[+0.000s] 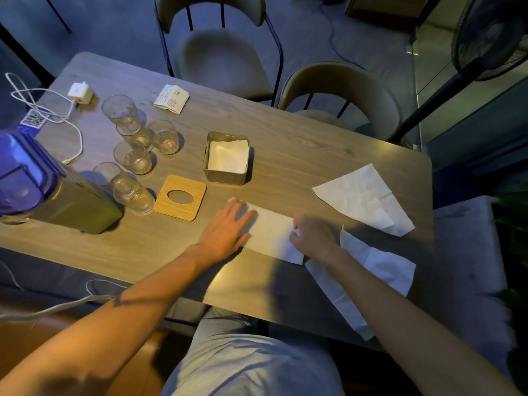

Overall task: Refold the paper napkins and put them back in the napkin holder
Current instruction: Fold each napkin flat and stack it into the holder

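Forearms (143,295) reaching over desk (300,155); left hand (227,225) lying flat, pressing napkin (271,231); right hand (314,235) pinching its right edge. Napkin likely light, limp, tear-prone: gripping corners advised.

The napkin holder (225,178) is a small grey box with an open top. It stands in the middle of the bench. A white inside napkin (228,155) lies flat in it. The front napkin (271,232) lies flat near the bench's near edge. The left hand (225,227) presses flat on it and the right hand (314,235) pinches its right end. A creased napkin (363,195) lies open by the right edge. A rumpled napkin (383,267) lies at the near right corner.
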